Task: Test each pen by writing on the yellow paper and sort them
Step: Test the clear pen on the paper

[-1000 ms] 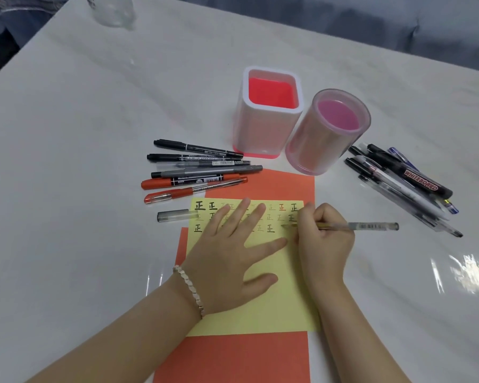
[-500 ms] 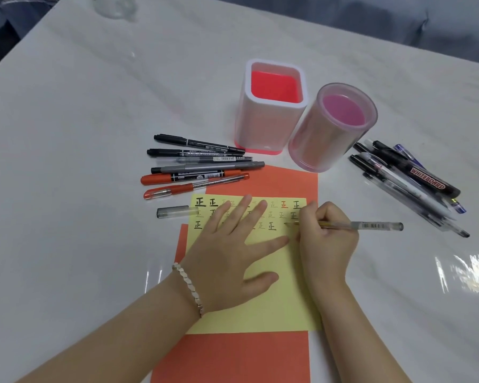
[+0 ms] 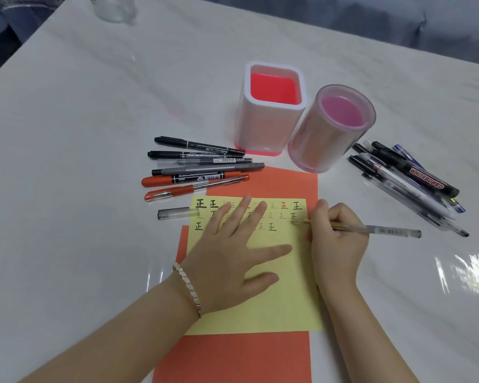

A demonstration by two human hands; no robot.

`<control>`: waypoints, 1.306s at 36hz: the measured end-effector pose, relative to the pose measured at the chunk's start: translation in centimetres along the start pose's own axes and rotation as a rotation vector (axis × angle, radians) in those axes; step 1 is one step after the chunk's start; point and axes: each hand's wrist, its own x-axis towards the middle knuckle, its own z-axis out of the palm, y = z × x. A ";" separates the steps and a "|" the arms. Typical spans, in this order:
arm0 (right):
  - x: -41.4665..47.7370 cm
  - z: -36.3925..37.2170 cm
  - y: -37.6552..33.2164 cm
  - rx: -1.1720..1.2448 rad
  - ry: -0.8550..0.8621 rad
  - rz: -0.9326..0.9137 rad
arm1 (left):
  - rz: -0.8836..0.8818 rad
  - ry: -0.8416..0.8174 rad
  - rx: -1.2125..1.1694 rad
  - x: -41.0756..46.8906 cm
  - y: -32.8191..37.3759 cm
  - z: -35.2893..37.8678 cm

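The yellow paper [image 3: 271,308] lies on an orange sheet [image 3: 241,357] and carries rows of written characters. My left hand [image 3: 233,252] lies flat on it with fingers spread, holding it down. My right hand [image 3: 335,241] grips a clear gel pen [image 3: 385,230] whose tip touches the paper at a dark character near the right edge. The pen's clear cap [image 3: 174,213] lies left of the paper. Several black and red pens [image 3: 199,170] lie in a row at the left. Another pile of pens [image 3: 407,181] lies at the right.
A square white holder with a red inside [image 3: 271,111] and a round pink holder [image 3: 332,128] stand behind the paper; I see no pens in either. A clear bottle [image 3: 114,6] stands at the far left edge of the white table.
The pen tip has made small strokes at the same character near the paper's right edge. My left hand has stayed flat on the paper.
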 end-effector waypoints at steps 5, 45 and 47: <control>-0.6 -0.7 -0.1 -0.117 -0.163 -0.048 | 0.038 0.000 0.036 0.0 -0.1 0.0; -2.8 -3.3 -2.1 0.253 -0.065 0.341 | -0.105 0.192 -0.092 -0.5 -0.1 -0.8; -3.0 -3.2 -2.5 0.315 -0.133 0.385 | -0.148 0.322 -0.048 -0.9 -0.8 -1.6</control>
